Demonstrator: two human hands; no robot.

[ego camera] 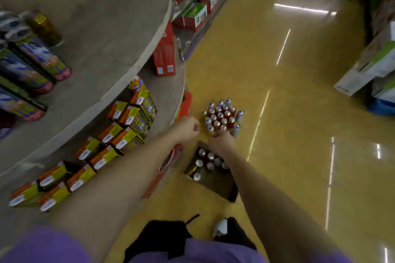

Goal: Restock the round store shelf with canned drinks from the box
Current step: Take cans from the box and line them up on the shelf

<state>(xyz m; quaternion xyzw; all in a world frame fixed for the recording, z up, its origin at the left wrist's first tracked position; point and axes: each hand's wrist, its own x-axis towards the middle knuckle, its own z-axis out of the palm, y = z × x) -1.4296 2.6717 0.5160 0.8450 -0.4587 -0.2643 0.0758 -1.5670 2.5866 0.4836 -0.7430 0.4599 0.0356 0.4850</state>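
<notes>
A cluster of several canned drinks, red ones ringed by blue-white ones, stands on the yellow floor beside the round store shelf. Nearer to me lies an open cardboard box with several red cans in its far end. My right hand reaches over the box to the near edge of the cluster, its fingers curled round a red can there. My left hand hovers just left of the cluster with its fingers curled, and nothing shows in it.
The shelf's upper tier holds tall colourful bottles at the left. The lower tier carries orange-yellow cartons and red boxes. More shelving with boxes lines the right side of the aisle. My shoe is behind the box.
</notes>
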